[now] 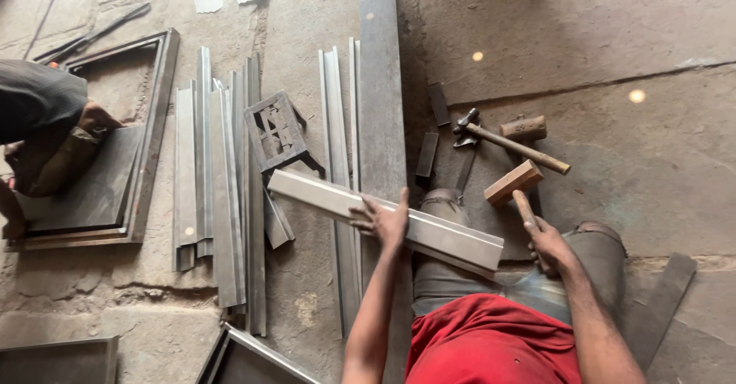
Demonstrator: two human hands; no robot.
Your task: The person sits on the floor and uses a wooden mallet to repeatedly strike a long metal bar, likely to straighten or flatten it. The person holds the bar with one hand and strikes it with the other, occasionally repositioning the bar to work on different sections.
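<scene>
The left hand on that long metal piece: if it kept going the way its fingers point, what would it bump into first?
Probably the upright metal strips just past the folded sheet-metal channel that the left hand presses; depth is uncertain.

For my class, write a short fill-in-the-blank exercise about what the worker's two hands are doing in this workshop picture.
1. The left hand presses down on a long folded metal ____.
2. The right hand grips the handle of a ____ mallet.
3. Beyond the mallet lies a steel hammer on the ____ floor.
4. The worker wears a ____ shirt.

Missing words: strip; wooden; concrete; red
</scene>
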